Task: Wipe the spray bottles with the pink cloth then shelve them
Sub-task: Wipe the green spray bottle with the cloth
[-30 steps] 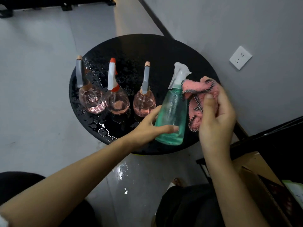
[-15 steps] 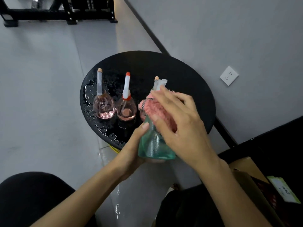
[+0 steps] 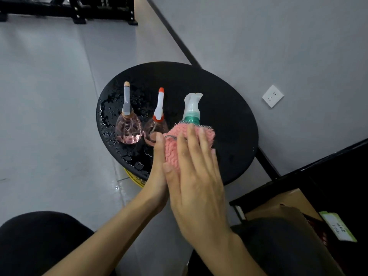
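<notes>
1. Cloth (image 3: 175, 148) under the right hand's (image 3: 197, 188) fingers (image 3: 191, 140): straight, close together, pressed flat on the pink pile, with the thumb against its lower left edge.
2. Left hand (image 3: 158, 176) touching the right hand's thumb side, thumb straight up along the cloth's left edge. Left fingers hidden behind the cloth, so impossible to tell whether curled or straight.
3. Green bottle (image 3: 191, 117) upright inside the cloth, with only the green neck and white sprayer showing above. Placed over the near part of the round black tabletop (image 3: 229, 124); standing or lifted, impossible to tell.
4. Red-tipped pink bottle (image 3: 156, 127) just left of it, upright, partly behind the left thumb. Grey-tipped pink bottle (image 3: 129, 129) beside that, further left.
5. Droplets (image 3: 111, 108) across the tabletop's left side.
6. Further out: socket (image 3: 272, 96) on the grey wall at right, box (image 3: 288, 202) at lower right, black rack (image 3: 75, 10) on the floor at top left.
</notes>
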